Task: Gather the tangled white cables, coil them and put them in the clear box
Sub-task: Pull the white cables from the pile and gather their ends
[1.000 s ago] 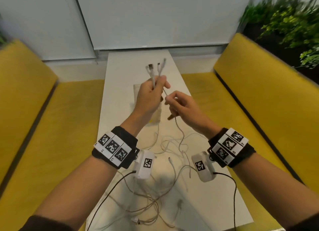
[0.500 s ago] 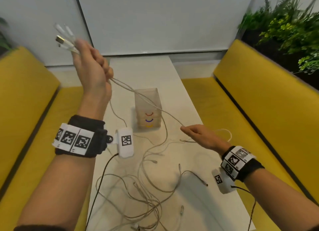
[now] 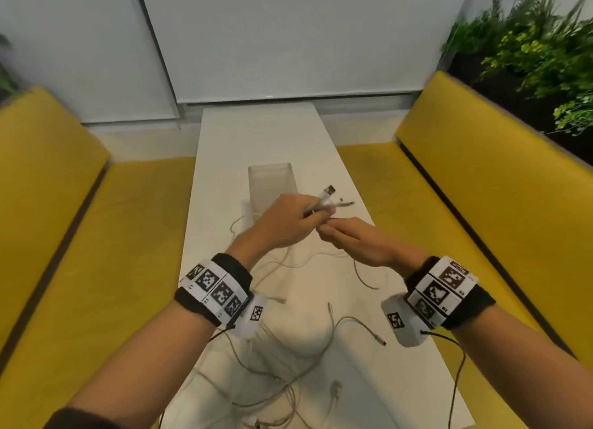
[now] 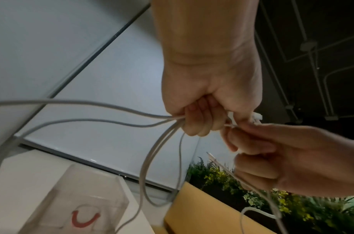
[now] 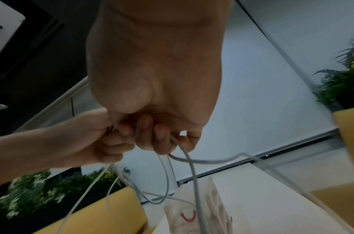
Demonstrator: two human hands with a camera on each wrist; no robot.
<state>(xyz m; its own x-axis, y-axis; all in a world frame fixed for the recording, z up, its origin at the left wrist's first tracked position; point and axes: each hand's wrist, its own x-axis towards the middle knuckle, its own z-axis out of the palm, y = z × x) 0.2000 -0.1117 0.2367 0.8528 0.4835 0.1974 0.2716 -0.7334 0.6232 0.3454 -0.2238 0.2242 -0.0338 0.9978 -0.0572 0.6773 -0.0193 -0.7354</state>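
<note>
Head view had my left hand fisted round a small bundle of white cables, their plug ends sticking out past my thumb and pointing far and to the right, one metal plug topmost. My right hand sat just right of it and a little nearer me, fingertips touching the left hand's knuckles, curled and pinching a strand. From the left wrist view I could see that strand running straight across from my left fist into my right fingers, so both hands shared one cable.

Below the fists the cables hung down and trailed toward me. Their long run lay near-to-far along the desk, ending in a loose tangle on the near part, between my forearms, with a few free plugs lying apart from it.

Beyond my hands, directly far of the left fist, stood the clear box, upright and open at the top. I judged my left hand the nearer to it, and that the slack lay behind and under my hands, so gathering meant drawing it up toward the fist before any coil could go forward into the box.
</note>
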